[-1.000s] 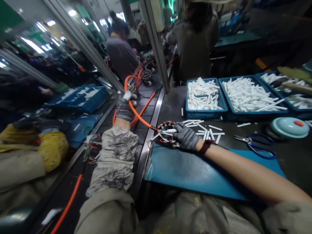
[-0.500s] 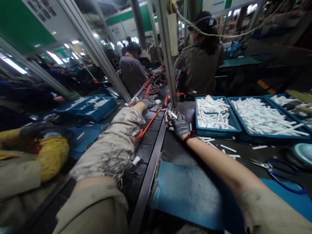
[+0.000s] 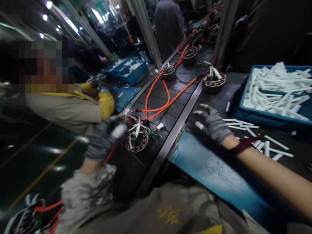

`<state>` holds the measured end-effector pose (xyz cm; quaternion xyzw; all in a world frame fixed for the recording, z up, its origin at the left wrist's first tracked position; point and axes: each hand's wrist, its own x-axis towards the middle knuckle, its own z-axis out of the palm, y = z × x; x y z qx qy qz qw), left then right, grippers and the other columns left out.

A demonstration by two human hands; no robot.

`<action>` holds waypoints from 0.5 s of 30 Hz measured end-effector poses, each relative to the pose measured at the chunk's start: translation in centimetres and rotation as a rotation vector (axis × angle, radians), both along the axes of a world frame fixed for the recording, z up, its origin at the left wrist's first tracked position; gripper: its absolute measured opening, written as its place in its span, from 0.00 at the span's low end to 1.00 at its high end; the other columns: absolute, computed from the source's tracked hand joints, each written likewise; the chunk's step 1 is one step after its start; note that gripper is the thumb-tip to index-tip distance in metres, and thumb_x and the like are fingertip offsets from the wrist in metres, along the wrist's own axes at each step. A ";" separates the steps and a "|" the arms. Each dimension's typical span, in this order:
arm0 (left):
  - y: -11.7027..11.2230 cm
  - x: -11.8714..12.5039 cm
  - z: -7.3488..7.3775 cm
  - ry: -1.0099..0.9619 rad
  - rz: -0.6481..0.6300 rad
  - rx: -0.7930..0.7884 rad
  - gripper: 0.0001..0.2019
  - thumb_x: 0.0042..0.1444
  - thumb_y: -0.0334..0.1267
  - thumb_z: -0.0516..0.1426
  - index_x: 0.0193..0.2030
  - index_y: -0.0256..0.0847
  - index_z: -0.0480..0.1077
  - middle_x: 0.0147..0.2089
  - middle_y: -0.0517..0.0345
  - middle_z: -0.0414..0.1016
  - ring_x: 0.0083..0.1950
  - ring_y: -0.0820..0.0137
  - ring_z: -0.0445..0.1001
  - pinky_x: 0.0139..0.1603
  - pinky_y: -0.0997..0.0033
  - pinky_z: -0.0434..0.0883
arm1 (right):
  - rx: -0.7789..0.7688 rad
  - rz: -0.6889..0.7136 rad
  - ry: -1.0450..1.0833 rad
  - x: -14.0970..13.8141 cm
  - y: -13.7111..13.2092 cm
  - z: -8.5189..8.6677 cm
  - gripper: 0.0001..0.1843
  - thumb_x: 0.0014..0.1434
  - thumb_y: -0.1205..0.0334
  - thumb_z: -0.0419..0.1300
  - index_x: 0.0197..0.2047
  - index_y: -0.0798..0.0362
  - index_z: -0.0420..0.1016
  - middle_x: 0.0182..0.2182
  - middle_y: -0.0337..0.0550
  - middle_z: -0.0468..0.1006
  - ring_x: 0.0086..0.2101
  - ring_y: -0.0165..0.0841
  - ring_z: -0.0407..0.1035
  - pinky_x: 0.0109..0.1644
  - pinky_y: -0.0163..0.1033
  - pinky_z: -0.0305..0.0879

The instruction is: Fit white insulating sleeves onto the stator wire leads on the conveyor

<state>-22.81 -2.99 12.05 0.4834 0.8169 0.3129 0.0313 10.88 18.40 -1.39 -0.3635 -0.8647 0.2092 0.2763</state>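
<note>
No text, brand or number can be read. A yellow marking (image 3: 168, 215) stands on the front of the wearer's brown garment (image 3: 136, 208), low in the view; its strokes look like lettering, set in a short cluster, but they are too blurred to make out. High in the background, a green patch (image 3: 99, 4) beside bright lights (image 3: 97, 15) is likewise too smeared to read.
</note>
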 end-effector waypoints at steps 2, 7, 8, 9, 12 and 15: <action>-2.2 1.3 -3.7 0.061 -0.148 -0.145 0.25 0.54 0.57 0.64 0.55 0.47 0.76 0.51 0.56 0.84 0.54 0.52 0.81 0.63 0.48 0.74 | 0.055 0.166 -0.020 1.5 -3.3 0.9 0.21 0.65 0.58 0.62 0.59 0.52 0.78 0.65 0.59 0.68 0.60 0.53 0.68 0.63 0.64 0.69; -4.2 2.9 -8.8 0.375 -0.102 -0.085 0.40 0.50 0.53 0.68 0.65 0.34 0.66 0.67 0.32 0.69 0.70 0.43 0.67 0.72 0.43 0.65 | 0.075 0.379 -0.065 4.9 -8.8 2.7 0.21 0.69 0.55 0.57 0.59 0.53 0.79 0.63 0.60 0.73 0.57 0.50 0.73 0.58 0.58 0.75; -4.5 2.6 -9.2 0.360 -0.039 -0.051 0.42 0.49 0.54 0.68 0.66 0.33 0.64 0.67 0.31 0.69 0.70 0.43 0.67 0.71 0.43 0.65 | 0.069 0.363 -0.066 5.6 -9.6 2.8 0.21 0.69 0.55 0.56 0.58 0.53 0.80 0.62 0.60 0.74 0.56 0.51 0.74 0.57 0.58 0.76; -4.8 2.0 -9.5 0.316 0.002 -0.049 0.43 0.48 0.56 0.68 0.66 0.33 0.64 0.65 0.32 0.70 0.69 0.45 0.69 0.70 0.43 0.67 | 0.056 0.336 -0.060 6.4 -10.4 2.8 0.21 0.69 0.54 0.56 0.58 0.52 0.81 0.61 0.60 0.75 0.54 0.51 0.76 0.56 0.59 0.77; -5.6 0.0 -10.4 0.199 -0.049 -0.253 0.38 0.46 0.56 0.68 0.61 0.39 0.68 0.59 0.41 0.78 0.63 0.47 0.74 0.67 0.44 0.70 | 0.003 0.267 0.033 9.1 -12.8 2.6 0.19 0.70 0.53 0.56 0.59 0.46 0.80 0.60 0.54 0.78 0.53 0.49 0.78 0.57 0.59 0.78; -5.4 -1.2 -11.3 0.328 -0.147 -0.458 0.33 0.42 0.53 0.68 0.55 0.39 0.73 0.60 0.37 0.79 0.66 0.40 0.72 0.70 0.39 0.64 | -0.043 0.253 0.171 11.8 -15.2 2.2 0.18 0.70 0.55 0.57 0.61 0.40 0.78 0.58 0.48 0.79 0.55 0.45 0.78 0.57 0.55 0.80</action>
